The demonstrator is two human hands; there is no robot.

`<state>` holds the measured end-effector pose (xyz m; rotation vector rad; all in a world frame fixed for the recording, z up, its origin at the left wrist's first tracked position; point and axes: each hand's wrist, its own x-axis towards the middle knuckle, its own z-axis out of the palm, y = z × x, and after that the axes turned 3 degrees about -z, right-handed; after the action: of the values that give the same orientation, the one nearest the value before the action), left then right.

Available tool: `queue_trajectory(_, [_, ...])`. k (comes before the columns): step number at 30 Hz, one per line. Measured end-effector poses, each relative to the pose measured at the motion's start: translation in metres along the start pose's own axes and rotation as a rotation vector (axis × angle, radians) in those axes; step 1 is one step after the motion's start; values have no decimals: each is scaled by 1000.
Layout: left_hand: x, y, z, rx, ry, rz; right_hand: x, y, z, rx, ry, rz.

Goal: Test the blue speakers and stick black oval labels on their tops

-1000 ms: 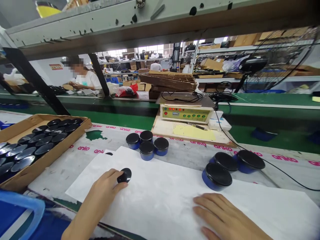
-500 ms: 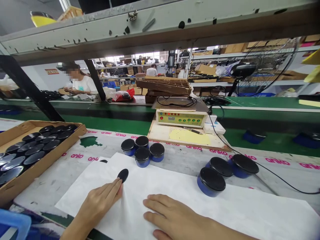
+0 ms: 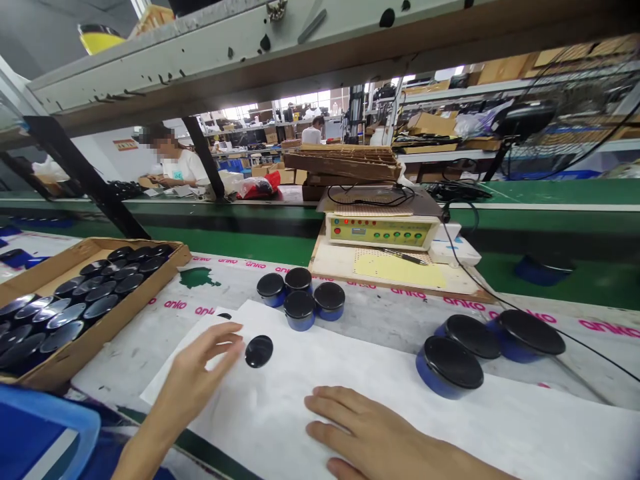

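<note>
A glossy black disc [image 3: 259, 351] lies on the white paper [image 3: 285, 407]. Just left of it, my left hand [image 3: 207, 357] hovers with thumb and fingers apart, holding nothing. My right hand [image 3: 367, 427] rests on the paper with its fingers spread. Behind the disc stands a cluster of small round pots with blue sides and black tops [image 3: 300, 310]. To the right are three larger round pots of the same colours [image 3: 449, 367]. Part of another black disc [image 3: 225, 316] shows at the paper's far left edge.
At left, a cardboard tray [image 3: 113, 333] holds several rows of black discs, with a blue plastic bin [image 3: 47, 420] in front. A control box [image 3: 383, 230] on a board stands at the back, its cable running right. A shelf beam [image 3: 200, 73] crosses overhead. A person [image 3: 183, 167] sits beyond the green conveyor.
My left hand has let go of the black disc and drawn back to the left, its fingers opening. The disc now lies on the paper. The view has shifted slightly.
</note>
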<state>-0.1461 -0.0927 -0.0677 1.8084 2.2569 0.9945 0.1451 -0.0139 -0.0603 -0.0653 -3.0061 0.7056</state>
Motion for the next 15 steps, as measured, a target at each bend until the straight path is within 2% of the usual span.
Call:
queue_trajectory(2, [-5,3,4,97,-90,122,1,0,1,-3,10,7])
queue_trajectory(4, [-8,4,11,197,-102,192,2,0,1,-18,4,9])
queue_trajectory(7, [-5,3,21,187,-103,210,3,-1,2,-66,-30,7])
queue_trajectory(9, [0,1,19,147,-83,211,4,-1,2,-83,-29,20])
queue_trajectory(11, [6,-1,10,105,16,152,4,-1,4,-62,-9,33])
queue_trajectory(15, [10,-1,-18,26,396,-89,0,3,10,63,9,29])
